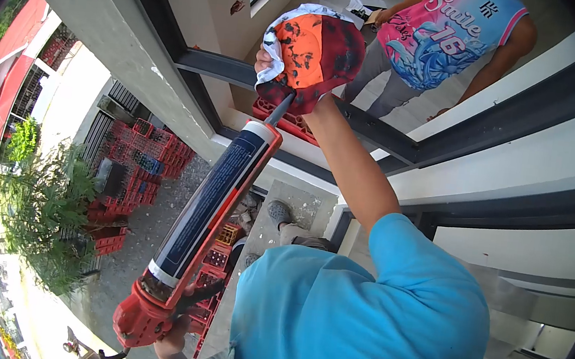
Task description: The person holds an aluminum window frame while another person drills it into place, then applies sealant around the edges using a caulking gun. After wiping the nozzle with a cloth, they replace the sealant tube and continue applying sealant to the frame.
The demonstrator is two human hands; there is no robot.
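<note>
My left hand (174, 337) is closed around the handle of a red caulking gun (144, 316), at the lower left. A dark-labelled sealant tube (210, 203) lies in its cradle, with the grey nozzle (280, 110) slanting up and to the right. The nozzle tip meets the lower edge of a patchwork rag (303, 50) in orange, dark red and white with black stains. My right hand (264, 60) grips this rag from behind; a few fingers show at its left edge, the rest is covered. Behind the nozzle runs a dark window frame (222, 67).
Beyond the frame stands a person in a pink and blue jersey (452, 39), holding something small. A red plastic object (300, 130) sits behind the rag. Below are stacked red crates (136, 169), a leafy bush (44, 201) and a concrete ledge (299, 202) under my shoe (279, 212).
</note>
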